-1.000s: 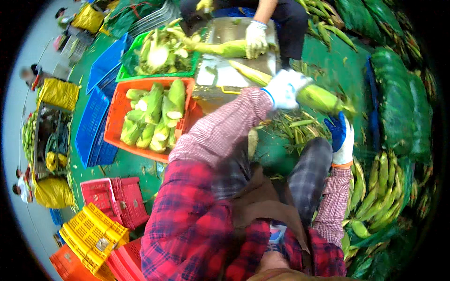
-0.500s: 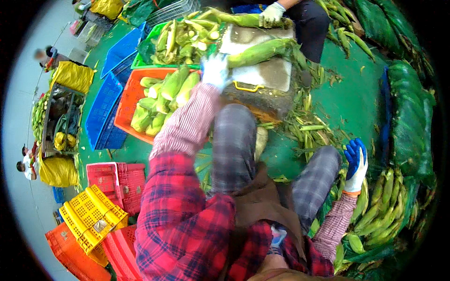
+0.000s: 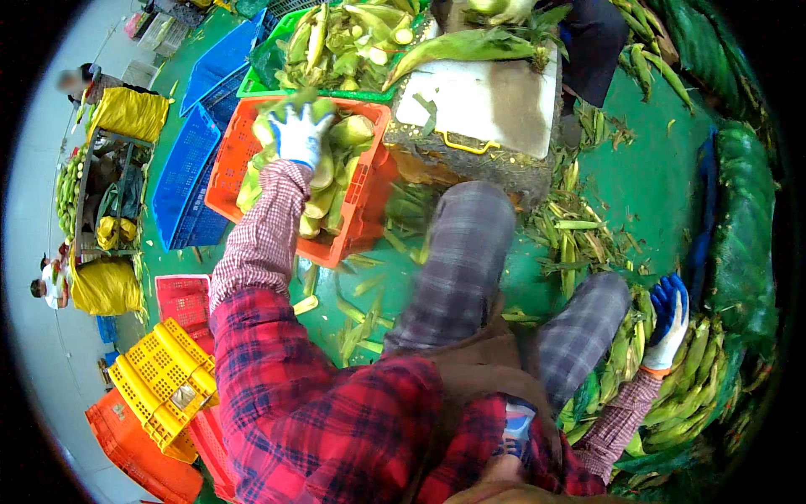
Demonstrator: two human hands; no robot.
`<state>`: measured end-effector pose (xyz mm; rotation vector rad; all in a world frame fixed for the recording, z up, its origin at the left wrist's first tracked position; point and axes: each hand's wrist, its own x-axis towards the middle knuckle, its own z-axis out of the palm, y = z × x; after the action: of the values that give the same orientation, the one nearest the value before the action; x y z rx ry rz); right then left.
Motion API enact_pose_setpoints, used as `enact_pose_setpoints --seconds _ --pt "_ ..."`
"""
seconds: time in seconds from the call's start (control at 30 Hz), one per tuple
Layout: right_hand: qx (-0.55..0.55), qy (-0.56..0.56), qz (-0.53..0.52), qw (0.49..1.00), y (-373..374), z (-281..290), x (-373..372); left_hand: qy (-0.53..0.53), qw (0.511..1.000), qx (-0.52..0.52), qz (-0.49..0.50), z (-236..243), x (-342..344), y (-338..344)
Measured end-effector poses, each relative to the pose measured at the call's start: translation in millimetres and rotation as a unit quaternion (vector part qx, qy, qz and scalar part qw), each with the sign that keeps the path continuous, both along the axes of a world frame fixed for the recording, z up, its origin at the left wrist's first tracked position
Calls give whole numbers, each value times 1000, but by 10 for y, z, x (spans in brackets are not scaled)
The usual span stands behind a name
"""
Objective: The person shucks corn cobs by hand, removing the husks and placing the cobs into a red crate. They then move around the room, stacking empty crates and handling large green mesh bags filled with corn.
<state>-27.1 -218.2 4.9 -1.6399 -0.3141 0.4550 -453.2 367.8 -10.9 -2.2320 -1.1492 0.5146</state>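
My left hand [image 3: 300,134], in a white-and-blue glove, is over the corn cobs [image 3: 348,134] in the orange crate [image 3: 361,193], fingers spread, with blurred green leaves just beyond the fingertips. My right hand [image 3: 667,323], gloved white and blue, has its fingers apart, slightly curved, holding nothing, beside a pile of unhusked corn [image 3: 697,378] on the right. Ahead, a long green ear of corn [image 3: 462,50] lies across the far part of a white board [image 3: 470,105] with a yellow handle.
A green crate of husks [image 3: 243,86], blue crates [image 3: 180,181], yellow crates [image 3: 159,386] and red crates surround me. Loose husks [image 3: 571,218] litter the green floor. A co-worker's dark-clad leg [image 3: 596,50] is across the board; green sacks [image 3: 739,235] line the right. Other people appear far left.
My left hand has moved left from the board to the orange crate and opened. The ear it gripped earlier is no longer in it. My right hand has moved right and down, toward the corn pile.
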Motion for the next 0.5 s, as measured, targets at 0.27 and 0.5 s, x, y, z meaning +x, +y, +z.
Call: enact_pose_setpoints --seconds 0.27,0.5 --pt "-5 45 -38 998 -576 -225 120 10 959 -53 277 -32 -1424 1182" --pt "-27 6 -21 999 -504 -123 102 -487 839 -192 145 -1144 -1958 1070"
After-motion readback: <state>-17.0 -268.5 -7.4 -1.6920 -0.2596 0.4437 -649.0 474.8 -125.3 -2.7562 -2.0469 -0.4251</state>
